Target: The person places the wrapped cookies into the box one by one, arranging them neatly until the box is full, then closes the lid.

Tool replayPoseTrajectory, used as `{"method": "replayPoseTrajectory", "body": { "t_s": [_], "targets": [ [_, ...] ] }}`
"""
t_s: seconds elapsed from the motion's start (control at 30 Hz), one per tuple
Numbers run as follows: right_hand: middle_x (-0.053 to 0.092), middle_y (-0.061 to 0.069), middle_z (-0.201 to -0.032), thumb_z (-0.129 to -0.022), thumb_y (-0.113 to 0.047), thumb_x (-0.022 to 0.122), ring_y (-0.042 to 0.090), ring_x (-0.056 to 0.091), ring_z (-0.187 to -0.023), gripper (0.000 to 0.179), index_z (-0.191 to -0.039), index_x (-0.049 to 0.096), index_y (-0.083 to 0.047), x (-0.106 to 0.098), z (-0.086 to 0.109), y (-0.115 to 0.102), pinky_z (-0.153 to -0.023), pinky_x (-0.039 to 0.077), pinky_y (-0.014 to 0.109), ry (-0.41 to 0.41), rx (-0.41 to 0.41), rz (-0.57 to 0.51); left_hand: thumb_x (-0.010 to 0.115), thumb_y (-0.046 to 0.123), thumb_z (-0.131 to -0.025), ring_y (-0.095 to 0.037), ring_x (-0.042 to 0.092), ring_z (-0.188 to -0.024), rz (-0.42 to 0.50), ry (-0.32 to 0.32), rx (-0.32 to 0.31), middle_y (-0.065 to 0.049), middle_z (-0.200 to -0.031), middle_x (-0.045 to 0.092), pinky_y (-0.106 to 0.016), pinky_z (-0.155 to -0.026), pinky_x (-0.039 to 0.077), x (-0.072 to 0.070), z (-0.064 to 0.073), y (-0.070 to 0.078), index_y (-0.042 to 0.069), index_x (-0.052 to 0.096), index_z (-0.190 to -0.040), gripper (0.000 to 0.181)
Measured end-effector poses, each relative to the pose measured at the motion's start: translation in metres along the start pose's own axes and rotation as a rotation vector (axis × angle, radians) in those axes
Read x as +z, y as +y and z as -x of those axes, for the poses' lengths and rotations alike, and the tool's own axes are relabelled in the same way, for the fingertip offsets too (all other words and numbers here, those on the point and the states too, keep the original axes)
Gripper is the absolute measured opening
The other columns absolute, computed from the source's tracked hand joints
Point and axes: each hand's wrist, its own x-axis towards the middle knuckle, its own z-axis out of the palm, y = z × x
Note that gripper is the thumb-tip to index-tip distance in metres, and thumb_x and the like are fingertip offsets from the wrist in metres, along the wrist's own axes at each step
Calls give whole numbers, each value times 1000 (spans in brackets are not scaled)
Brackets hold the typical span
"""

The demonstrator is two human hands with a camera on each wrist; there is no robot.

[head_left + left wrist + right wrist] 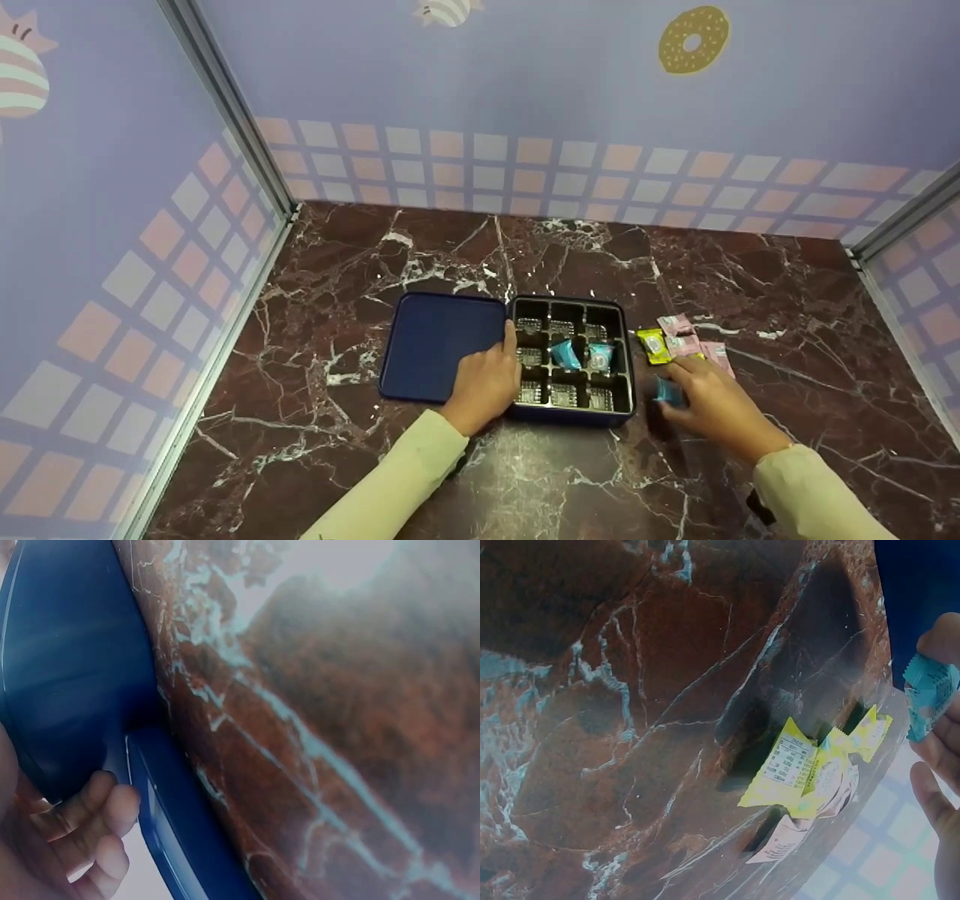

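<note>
A dark blue box [570,417] with a divided tray sits on the table. Two blue wrapped candies lie in its middle row, one in the centre compartment [566,355] and one in the right compartment [601,358]. My left hand [486,381] rests at the box's left edge, index finger stretched along the rim. In the left wrist view its other fingertips [112,859] are bent beside the box wall. Right of the box, my right hand [705,394] pinches a blue wrapped candy [928,696] between thumb and fingers, by yellow candies [655,346] and pink candies [718,355].
The box's flat blue lid [442,349] lies against its left side. Dark red marbled table [330,315] surrounds everything. Patterned panels [450,90] wall in the table at the back, left and right.
</note>
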Motion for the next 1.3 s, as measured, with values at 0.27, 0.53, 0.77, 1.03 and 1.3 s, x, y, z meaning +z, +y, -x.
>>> {"method": "replayPoseTrajectory", "body": {
  "t_s": [0.27,0.53,0.77,1.03,1.3],
  "targets": [
    [61,4,-92,-65,-21,81,21,57,-85,33,-90,64,-7,0,-3,-1,-78,49,42,36,-35,6,54,22,-91,-18,55,-47,4,-23,-9,-4,-67,61,-36,-43,43,0,0,0,-3,44,-142,58],
    [63,5,-96,-65,-21,82,19,57,-88,36,-95,67,-7,1,-6,-2,-79,49,39,71,-103,10,56,23,-90,-16,53,-43,-42,44,19,-2,-63,58,-34,-40,41,-1,1,0,-4,48,-138,56],
    [61,3,-93,-65,-19,83,19,57,-88,36,-95,67,-7,0,-9,-2,-80,50,39,62,-93,7,58,23,-89,-17,53,-44,-25,32,7,-2,-63,59,-34,-40,41,0,1,0,-4,48,-138,57],
    [60,1,-93,-62,-17,84,19,57,-86,37,-94,66,-10,-2,-11,-2,-79,49,39,95,-127,11,58,22,-88,-17,53,-43,-13,37,2,-3,-63,59,-35,-40,41,1,1,0,-4,48,-138,57],
    [60,1,-94,-62,-13,83,18,56,-85,36,-93,65,-11,-3,-13,-2,-77,48,38,122,-157,9,57,22,-89,-17,52,-44,-15,41,8,-3,-63,59,-34,-40,41,1,1,0,-4,48,-138,57]
  ]
}}
